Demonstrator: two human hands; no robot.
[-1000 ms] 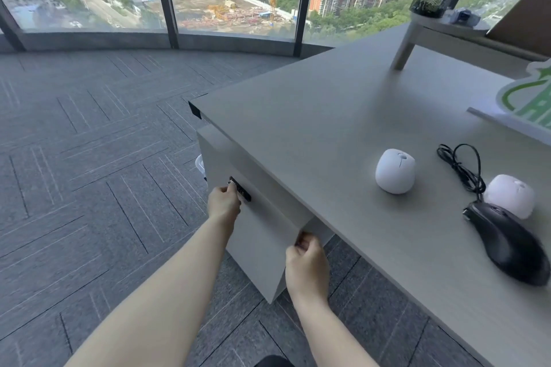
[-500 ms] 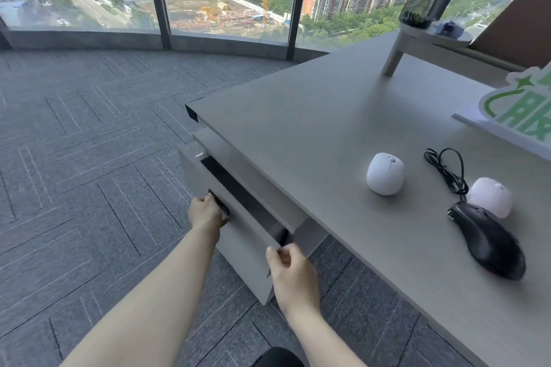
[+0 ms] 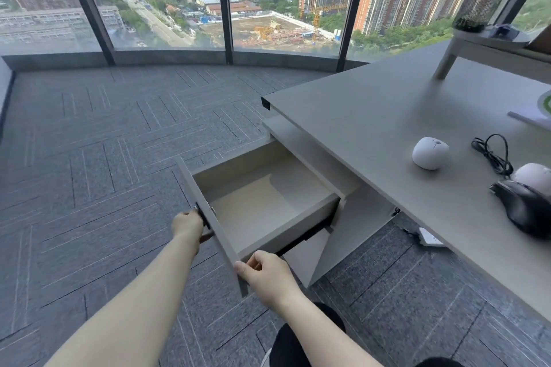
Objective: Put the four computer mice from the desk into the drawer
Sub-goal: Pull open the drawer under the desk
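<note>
The grey drawer (image 3: 269, 240) under the desk stands pulled far out, its pale inside bare. My left hand (image 3: 188, 225) grips the black handle on the drawer front. My right hand (image 3: 265, 275) pinches the near corner of the drawer front. On the desk (image 3: 372, 116) sit a round white mouse (image 3: 430, 152), a second white mouse (image 3: 533, 176) at the right edge, and a black wired mouse (image 3: 524, 207) in front of it with a coiled black cable (image 3: 492, 153). A fourth mouse is not visible.
A small raised shelf (image 3: 489, 42) at the desk's far right carries a black mesh cup (image 3: 477, 7). A white and green sign (image 3: 536, 113) lies by the right edge. A white power strip (image 3: 428, 237) rests on the carpet under the desk. Windows run along the far wall.
The drawer went from shut to a slit open to pulled far out toward me. Both hands travelled back with the drawer front. The camera view shifted left and back.
</note>
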